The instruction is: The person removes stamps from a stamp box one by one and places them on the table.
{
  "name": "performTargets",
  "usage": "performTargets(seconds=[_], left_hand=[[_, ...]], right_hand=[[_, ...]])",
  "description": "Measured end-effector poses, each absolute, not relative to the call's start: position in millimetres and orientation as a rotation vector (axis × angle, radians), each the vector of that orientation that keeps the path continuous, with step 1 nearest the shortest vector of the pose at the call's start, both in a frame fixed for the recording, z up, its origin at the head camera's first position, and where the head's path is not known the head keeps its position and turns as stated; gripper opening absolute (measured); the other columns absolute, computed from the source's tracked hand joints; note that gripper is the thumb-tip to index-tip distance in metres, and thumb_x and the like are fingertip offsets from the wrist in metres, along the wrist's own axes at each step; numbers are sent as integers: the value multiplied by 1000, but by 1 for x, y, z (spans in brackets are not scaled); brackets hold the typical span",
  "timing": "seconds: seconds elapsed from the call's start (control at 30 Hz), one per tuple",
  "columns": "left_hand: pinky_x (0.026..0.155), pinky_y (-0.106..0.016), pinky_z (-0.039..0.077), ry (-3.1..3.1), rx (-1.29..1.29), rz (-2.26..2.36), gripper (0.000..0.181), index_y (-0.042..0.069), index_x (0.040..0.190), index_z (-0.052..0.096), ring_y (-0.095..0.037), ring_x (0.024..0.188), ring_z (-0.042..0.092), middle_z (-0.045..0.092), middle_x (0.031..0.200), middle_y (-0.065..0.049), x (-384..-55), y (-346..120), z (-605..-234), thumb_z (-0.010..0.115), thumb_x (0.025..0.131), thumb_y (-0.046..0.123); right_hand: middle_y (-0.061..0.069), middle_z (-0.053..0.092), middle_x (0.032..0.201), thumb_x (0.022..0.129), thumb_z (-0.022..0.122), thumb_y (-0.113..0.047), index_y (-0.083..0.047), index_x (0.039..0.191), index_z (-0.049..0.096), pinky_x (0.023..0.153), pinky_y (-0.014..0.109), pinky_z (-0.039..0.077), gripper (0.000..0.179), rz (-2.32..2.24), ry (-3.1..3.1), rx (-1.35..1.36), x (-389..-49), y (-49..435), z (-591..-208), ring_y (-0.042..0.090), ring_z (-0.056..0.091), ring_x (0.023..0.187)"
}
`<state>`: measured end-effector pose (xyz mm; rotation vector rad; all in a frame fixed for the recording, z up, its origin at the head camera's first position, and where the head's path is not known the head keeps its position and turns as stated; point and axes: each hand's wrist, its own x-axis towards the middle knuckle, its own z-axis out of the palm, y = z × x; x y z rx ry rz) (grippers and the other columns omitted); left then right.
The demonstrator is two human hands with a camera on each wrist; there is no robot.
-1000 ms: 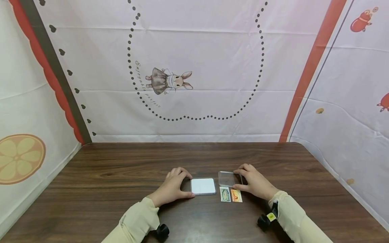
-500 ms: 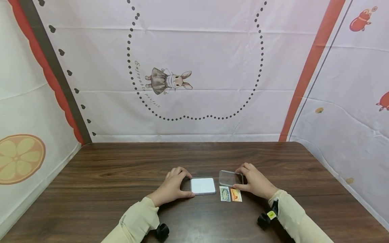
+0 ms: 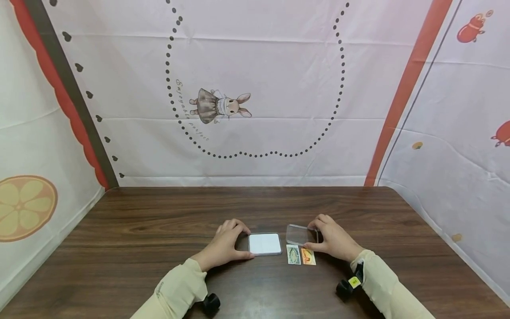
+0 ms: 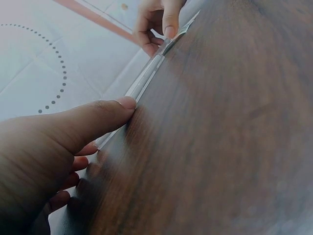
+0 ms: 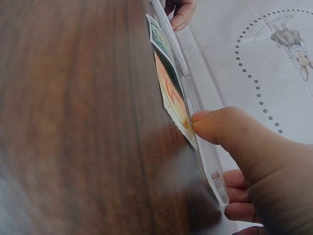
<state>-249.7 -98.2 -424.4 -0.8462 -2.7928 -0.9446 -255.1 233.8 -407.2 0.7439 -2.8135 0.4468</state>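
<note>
My left hand [image 3: 224, 246] grips the left end of a shallow clear plastic case [image 3: 281, 253] with a white insert [image 3: 264, 244], thumb at the near edge and fingers at the far one. The case lies flat on the table. To its right, my right hand [image 3: 334, 239] pinches the right end of a clear plastic lid [image 3: 296, 233] between thumb and fingers. That lid looks slightly tilted, close above the tabletop. Just in front of it lie two postage stamps side by side, a green stamp [image 5: 161, 36] and an orange stamp [image 5: 173, 98], both with perforated edges.
The dark wood-grain table [image 3: 159, 212] reaches back to a white printed cloth [image 3: 279, 88], which also hangs at both sides. A black wrist camera [image 3: 211, 305] hangs below the left cuff, and another black camera [image 3: 344, 289] below the right cuff.
The lid in my right hand has tipped slightly from lying level. My left hand, the case and both stamps keep their places; the head view has shifted a little.
</note>
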Motion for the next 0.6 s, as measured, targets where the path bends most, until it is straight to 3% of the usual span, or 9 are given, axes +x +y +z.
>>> performTargets(seconds=[0.6], left_hand=[[95, -48, 33, -2792, -849, -941, 49, 13, 110, 62, -26, 113, 46, 54, 117, -5, -247, -99, -422, 82, 73, 39]], right_hand=[[-5, 56, 95, 73, 78, -48, -11, 99, 66, 76, 31, 49, 47, 434, -2810, 716, -254, 232, -405, 7, 49, 85]])
